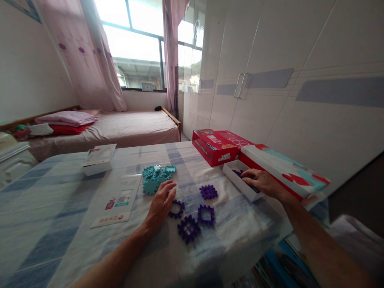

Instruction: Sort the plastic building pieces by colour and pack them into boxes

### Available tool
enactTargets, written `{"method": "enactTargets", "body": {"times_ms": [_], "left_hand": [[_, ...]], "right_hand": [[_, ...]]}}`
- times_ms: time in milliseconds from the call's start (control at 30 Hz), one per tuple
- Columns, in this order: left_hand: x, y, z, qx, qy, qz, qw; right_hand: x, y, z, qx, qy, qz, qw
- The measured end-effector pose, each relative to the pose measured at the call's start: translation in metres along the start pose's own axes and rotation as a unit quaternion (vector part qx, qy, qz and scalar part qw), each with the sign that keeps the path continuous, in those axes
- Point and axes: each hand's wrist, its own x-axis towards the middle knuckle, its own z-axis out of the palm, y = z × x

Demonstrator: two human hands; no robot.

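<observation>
My left hand (162, 200) lies on the tablecloth with its fingers loosely extended, holding nothing visible. Its fingertips are beside a cluster of teal notched building pieces (153, 186). A purple square frame piece (177, 209) sits against its right side, partly covered by the hand. Three more purple notched pieces lie to the right: one farther back (208, 192), a square frame (206, 215) and a windowed one (189, 229) nearer me. My right hand (259, 181) reaches into a narrow white box (237, 183), fingers closed at purple pieces inside; the fingertips are partly hidden.
Behind the white box stand a red printed box (214, 148) and a red, white and teal box (288, 170). On the left are a printed sheet (118, 204) and a small white box (99, 160). A bed (135, 124) and wardrobe (264, 100) stand beyond the table.
</observation>
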Motion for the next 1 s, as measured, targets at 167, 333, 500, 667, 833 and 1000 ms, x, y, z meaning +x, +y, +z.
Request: {"method": "enactTargets", "body": {"times_ms": [167, 333, 500, 667, 833, 1000], "left_hand": [[0.0, 0.0, 0.0, 0.0, 0.001, 0.001, 1.0], [0.0, -0.001, 0.0, 0.003, 0.003, 0.005, 1.0], [0.0, 0.0, 0.0, 0.008, -0.003, 0.003, 1.0], [-0.001, 0.003, 0.0, 0.013, 0.002, 0.007, 1.0], [-0.001, 0.003, 0.0, 0.015, 0.005, 0.003, 1.0], [-0.001, 0.004, 0.001, 0.003, 0.003, -0.001, 1.0]], "right_hand": [[0.014, 0.005, 0.007, -0.01, 0.018, 0.004, 1.0], [0.02, 0.003, 0.009, -0.04, 0.023, -0.04, 0.998], [0.02, 0.005, 0.007, -0.089, 0.067, 0.029, 0.993], [0.004, -0.032, 0.009, -0.056, 0.131, -0.008, 0.99], [-0.034, -0.096, 0.042, 0.051, -0.094, -0.109, 0.988], [-0.058, -0.115, 0.089, -0.007, -0.066, -0.161, 0.985]]}}
